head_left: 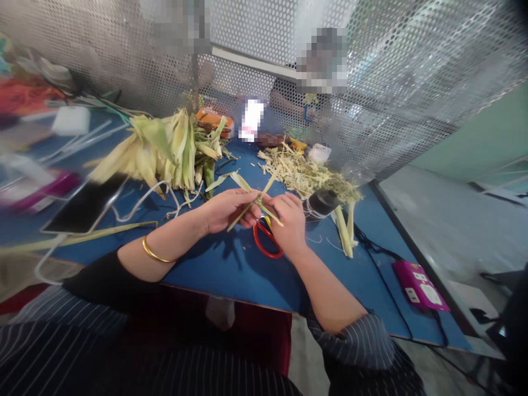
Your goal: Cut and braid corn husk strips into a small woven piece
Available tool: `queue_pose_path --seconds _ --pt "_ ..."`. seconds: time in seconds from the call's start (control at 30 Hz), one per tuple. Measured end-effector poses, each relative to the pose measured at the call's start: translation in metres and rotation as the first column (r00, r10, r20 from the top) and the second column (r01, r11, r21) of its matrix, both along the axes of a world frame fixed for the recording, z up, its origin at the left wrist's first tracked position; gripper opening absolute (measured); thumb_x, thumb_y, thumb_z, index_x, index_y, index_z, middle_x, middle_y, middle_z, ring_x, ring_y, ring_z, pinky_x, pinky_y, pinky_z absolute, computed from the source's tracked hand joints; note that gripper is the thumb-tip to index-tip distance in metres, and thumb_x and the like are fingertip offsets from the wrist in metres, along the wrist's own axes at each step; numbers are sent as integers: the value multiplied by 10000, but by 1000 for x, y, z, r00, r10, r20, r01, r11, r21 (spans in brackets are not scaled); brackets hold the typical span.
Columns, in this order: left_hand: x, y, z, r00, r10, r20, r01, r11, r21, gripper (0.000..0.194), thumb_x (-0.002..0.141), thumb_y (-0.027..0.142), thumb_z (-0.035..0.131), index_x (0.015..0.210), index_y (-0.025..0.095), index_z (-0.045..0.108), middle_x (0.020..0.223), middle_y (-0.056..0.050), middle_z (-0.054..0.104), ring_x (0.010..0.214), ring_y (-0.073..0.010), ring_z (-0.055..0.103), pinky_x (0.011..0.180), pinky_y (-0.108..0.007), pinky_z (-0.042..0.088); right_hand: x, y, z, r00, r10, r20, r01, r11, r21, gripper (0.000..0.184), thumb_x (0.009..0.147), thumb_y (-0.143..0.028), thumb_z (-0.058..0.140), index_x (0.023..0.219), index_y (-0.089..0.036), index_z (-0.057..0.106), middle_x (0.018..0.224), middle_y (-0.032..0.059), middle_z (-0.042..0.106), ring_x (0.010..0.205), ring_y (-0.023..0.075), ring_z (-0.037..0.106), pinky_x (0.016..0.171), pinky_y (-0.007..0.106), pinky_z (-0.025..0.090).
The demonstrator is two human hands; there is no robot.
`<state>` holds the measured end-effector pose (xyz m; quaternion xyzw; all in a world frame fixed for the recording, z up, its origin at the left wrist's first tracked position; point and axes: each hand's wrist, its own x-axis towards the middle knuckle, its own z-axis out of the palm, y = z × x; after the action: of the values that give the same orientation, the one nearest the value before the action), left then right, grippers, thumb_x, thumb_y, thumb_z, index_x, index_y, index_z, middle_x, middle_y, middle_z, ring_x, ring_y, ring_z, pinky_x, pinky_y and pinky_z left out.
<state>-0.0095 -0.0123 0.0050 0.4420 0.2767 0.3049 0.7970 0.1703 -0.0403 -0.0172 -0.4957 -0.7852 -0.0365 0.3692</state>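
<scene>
Between my two hands is a small cross-shaped piece of corn husk strips (259, 201), its narrow ends sticking out in several directions. My left hand (231, 210) pinches it from the left, fingers closed. On its other side my right hand (289, 223) has curled fingers gripping the husk strips. Red-handled scissors (267, 250) lie on the blue table just beneath my hands, partly hidden by the right one. A dark spool of thread (322, 202) stands just right of my right hand.
A large bundle of corn husks (165, 148) lies at the back left, and a heap of husk scraps (297, 168) at the back. A phone (86, 206) with a white cable is at left. A purple power strip (421, 286) sits at right. Perforated metal (256, 71) bounds the back.
</scene>
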Motion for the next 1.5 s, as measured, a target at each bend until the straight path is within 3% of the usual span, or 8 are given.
queue_pose_path --seconds 0.2,0.4,0.67,0.8,1.1,1.27,1.37,1.5 --pt "-3 0 1 993 9 -119 2 996 91 378 848 351 613 1166 148 630 941 -133 723 624 -133 676 543 -222 515 2 2 0 998 27 -54 -28 999 -19 166 902 -216 487 788 -220 607 784 7 672 791 156 607 979 360 356" --pt "-2 4 -6 1000 17 19 -16 997 -78 291 787 134 665 1078 132 668 855 -99 732 555 -87 632 515 -181 511 2 1 -1 999 32 21 -31 999 -28 175 903 -203 468 795 -221 604 804 3 670 796 147 610 1013 362 328" --pt "2 0 -5 998 29 54 -16 974 -226 180 875 178 565 1015 143 672 771 -61 698 595 -85 637 529 -161 506 4 3 -4 998 39 53 -38 999 -25 162 900 -197 469 820 -221 608 849 5 681 831 147 617 1019 359 320" --pt "2 0 -6 998 53 38 -43 974 -221 108 842 135 598 919 150 671 630 -3 624 480 -48 538 448 -132 431 4 4 -3 995 48 89 -47 999 -18 167 912 -235 482 810 -210 611 817 6 671 805 145 611 1012 357 320" --pt "1 3 -9 999 42 -32 -46 990 -130 128 823 121 613 945 122 654 693 -15 647 477 -54 554 434 -152 437 3 6 -5 994 -7 109 7 1000 -1 192 909 -257 492 793 -208 636 788 16 678 783 153 608 1016 371 315" --pt "5 -1 -7 982 151 -109 -160 984 -74 196 810 170 654 996 109 657 738 -66 703 488 -73 599 425 -160 425 3 8 -3 961 28 -276 -89 974 -210 154 866 -255 526 867 -216 675 934 37 709 905 181 628 951 375 405" --pt "7 -2 -7 972 175 -156 -181 983 -23 254 798 220 681 1018 95 664 763 -107 719 491 -92 617 411 -171 413 2 7 2 778 -9 -629 -254 910 -327 165 837 -304 552 906 -211 670 903 32 712 877 178 640 873 353 472" --pt "11 -5 -11 957 169 -234 -152 984 92 281 786 291 690 967 75 681 761 -136 723 467 -103 615 398 -185 396 -1 5 2 654 -97 -750 -290 883 -368 121 763 -319 640 780 -200 659 750 -1 674 741 153 614 788 323 484"
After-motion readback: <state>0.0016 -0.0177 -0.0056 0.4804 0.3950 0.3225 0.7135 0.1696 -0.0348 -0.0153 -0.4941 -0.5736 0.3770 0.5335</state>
